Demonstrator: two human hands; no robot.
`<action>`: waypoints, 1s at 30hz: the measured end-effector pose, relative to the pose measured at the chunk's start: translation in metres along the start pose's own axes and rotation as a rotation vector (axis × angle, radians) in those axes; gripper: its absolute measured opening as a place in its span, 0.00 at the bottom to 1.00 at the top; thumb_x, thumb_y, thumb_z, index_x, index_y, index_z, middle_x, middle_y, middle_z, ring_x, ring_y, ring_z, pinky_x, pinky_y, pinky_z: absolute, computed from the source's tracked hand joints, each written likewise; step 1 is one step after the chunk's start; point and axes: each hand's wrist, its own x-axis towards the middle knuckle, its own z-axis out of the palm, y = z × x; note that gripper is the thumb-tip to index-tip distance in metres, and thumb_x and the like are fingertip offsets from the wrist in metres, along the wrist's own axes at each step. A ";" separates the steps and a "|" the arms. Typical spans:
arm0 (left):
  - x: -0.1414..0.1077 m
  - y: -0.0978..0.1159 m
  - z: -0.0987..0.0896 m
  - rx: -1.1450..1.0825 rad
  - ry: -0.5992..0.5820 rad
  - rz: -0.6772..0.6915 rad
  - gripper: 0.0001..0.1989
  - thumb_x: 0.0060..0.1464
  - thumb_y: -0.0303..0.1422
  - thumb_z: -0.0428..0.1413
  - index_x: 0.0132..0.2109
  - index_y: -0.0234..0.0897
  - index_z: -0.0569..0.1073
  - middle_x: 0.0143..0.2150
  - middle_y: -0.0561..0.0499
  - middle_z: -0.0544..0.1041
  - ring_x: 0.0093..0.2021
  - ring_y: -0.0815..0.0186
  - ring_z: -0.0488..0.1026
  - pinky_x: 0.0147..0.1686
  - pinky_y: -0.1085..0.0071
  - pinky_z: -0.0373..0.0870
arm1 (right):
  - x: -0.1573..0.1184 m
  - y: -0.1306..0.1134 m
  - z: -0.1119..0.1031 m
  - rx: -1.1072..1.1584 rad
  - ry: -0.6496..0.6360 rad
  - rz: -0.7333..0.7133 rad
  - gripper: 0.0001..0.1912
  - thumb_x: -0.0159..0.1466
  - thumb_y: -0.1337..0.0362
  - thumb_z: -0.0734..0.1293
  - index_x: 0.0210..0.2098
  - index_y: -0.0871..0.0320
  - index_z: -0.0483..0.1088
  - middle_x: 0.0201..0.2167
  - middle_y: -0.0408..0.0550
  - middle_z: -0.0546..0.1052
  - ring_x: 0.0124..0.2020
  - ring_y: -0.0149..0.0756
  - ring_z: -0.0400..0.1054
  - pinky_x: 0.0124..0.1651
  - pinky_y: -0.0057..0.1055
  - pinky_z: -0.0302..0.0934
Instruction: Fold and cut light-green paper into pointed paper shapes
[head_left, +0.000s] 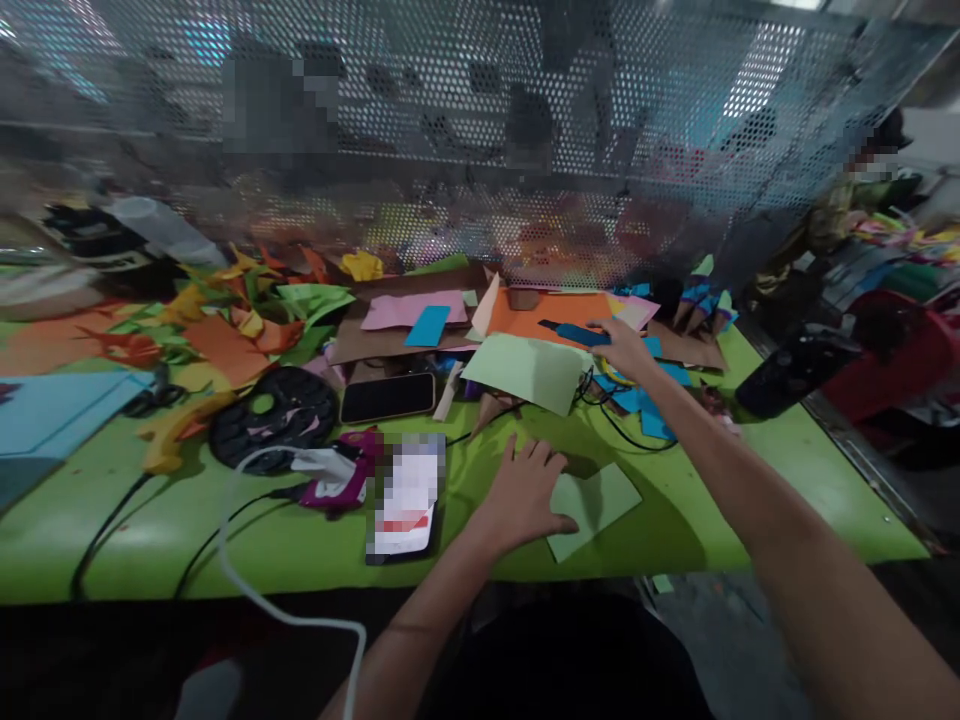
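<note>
My left hand (527, 492) rests with fingers spread on the green table, its thumb over the left edge of a small pale green paper (596, 505). Farther forward, my right hand (621, 347) has its fingers on the handle of a dark blue tool (581, 334), which has a dark tip pointing left. The tool lies over an orange sheet (525, 312). Between the hands and slightly left, a larger pale green sheet (529, 372) covers part of the clutter. Blue paper pieces (649, 412) lie below my right wrist.
A lit phone (406, 500), a dark phone (388, 398), a magenta power strip (341, 485) and a black round tray (274, 415) stand left. Folded paper (225, 330) is piled behind. A black bottle (791, 370) lies right. Perforated metal (465, 130) rises behind the table.
</note>
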 end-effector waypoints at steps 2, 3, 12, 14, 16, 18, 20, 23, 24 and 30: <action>0.002 0.000 -0.001 -0.020 -0.015 -0.021 0.33 0.40 0.53 0.66 0.48 0.36 0.71 0.49 0.41 0.74 0.53 0.46 0.68 0.58 0.44 0.57 | 0.024 -0.004 0.015 -0.006 -0.010 0.031 0.27 0.54 0.71 0.67 0.54 0.64 0.72 0.54 0.61 0.74 0.52 0.51 0.69 0.57 0.45 0.61; 0.002 0.000 -0.002 -0.036 -0.028 -0.028 0.31 0.41 0.51 0.66 0.47 0.35 0.71 0.48 0.41 0.74 0.52 0.46 0.69 0.56 0.47 0.60 | 0.033 -0.005 0.020 -0.007 -0.017 0.040 0.26 0.55 0.71 0.67 0.54 0.65 0.72 0.54 0.62 0.74 0.53 0.52 0.68 0.58 0.47 0.60; 0.012 -0.016 0.002 -0.517 0.013 -0.205 0.09 0.56 0.38 0.58 0.42 0.40 0.73 0.41 0.49 0.80 0.42 0.57 0.75 0.43 0.64 0.63 | -0.013 -0.022 -0.010 0.279 -0.356 -0.086 0.20 0.66 0.55 0.64 0.53 0.57 0.74 0.51 0.50 0.78 0.53 0.43 0.70 0.57 0.40 0.61; 0.015 -0.020 0.004 -0.659 0.076 -0.229 0.08 0.56 0.39 0.57 0.38 0.39 0.72 0.36 0.51 0.78 0.38 0.60 0.74 0.37 0.68 0.63 | -0.041 -0.027 -0.021 0.400 -0.584 -0.107 0.22 0.64 0.50 0.65 0.51 0.55 0.76 0.48 0.48 0.79 0.50 0.43 0.71 0.52 0.37 0.64; 0.017 -0.021 0.006 -0.778 0.130 -0.231 0.09 0.56 0.40 0.57 0.36 0.39 0.71 0.34 0.53 0.76 0.35 0.63 0.72 0.34 0.70 0.61 | -0.063 -0.029 -0.027 0.392 -0.659 -0.120 0.23 0.57 0.52 0.72 0.49 0.55 0.77 0.43 0.46 0.80 0.44 0.41 0.72 0.45 0.33 0.64; 0.017 -0.022 0.008 -0.858 0.157 -0.239 0.10 0.55 0.40 0.58 0.35 0.38 0.70 0.32 0.54 0.74 0.34 0.64 0.70 0.33 0.71 0.61 | -0.074 -0.026 -0.028 0.385 -0.660 -0.117 0.17 0.54 0.53 0.74 0.37 0.58 0.79 0.31 0.43 0.78 0.34 0.36 0.70 0.37 0.30 0.63; 0.017 -0.024 0.008 -0.918 0.186 -0.266 0.11 0.54 0.41 0.58 0.35 0.37 0.70 0.32 0.54 0.74 0.35 0.64 0.69 0.33 0.71 0.62 | -0.071 -0.019 -0.029 0.421 -0.607 -0.089 0.15 0.54 0.51 0.73 0.29 0.58 0.76 0.23 0.41 0.73 0.27 0.32 0.67 0.32 0.29 0.61; 0.015 -0.027 0.007 -1.020 0.232 -0.334 0.11 0.53 0.41 0.58 0.36 0.37 0.71 0.33 0.53 0.74 0.35 0.64 0.69 0.33 0.71 0.63 | -0.044 -0.005 -0.030 0.597 -0.329 0.023 0.18 0.50 0.49 0.75 0.30 0.57 0.74 0.25 0.42 0.75 0.27 0.34 0.68 0.33 0.32 0.64; 0.014 -0.028 0.006 -1.054 0.242 -0.355 0.12 0.53 0.41 0.58 0.35 0.37 0.71 0.33 0.53 0.73 0.34 0.65 0.69 0.33 0.72 0.63 | -0.031 0.001 -0.030 0.650 -0.191 0.068 0.19 0.48 0.49 0.75 0.31 0.57 0.74 0.27 0.44 0.76 0.28 0.35 0.69 0.35 0.33 0.65; 0.011 -0.029 0.002 -1.267 0.215 -0.418 0.17 0.51 0.48 0.58 0.36 0.38 0.71 0.31 0.54 0.72 0.30 0.67 0.67 0.29 0.73 0.63 | 0.034 0.024 -0.019 0.378 0.104 0.182 0.25 0.55 0.50 0.69 0.44 0.63 0.72 0.35 0.54 0.78 0.30 0.39 0.70 0.35 0.38 0.66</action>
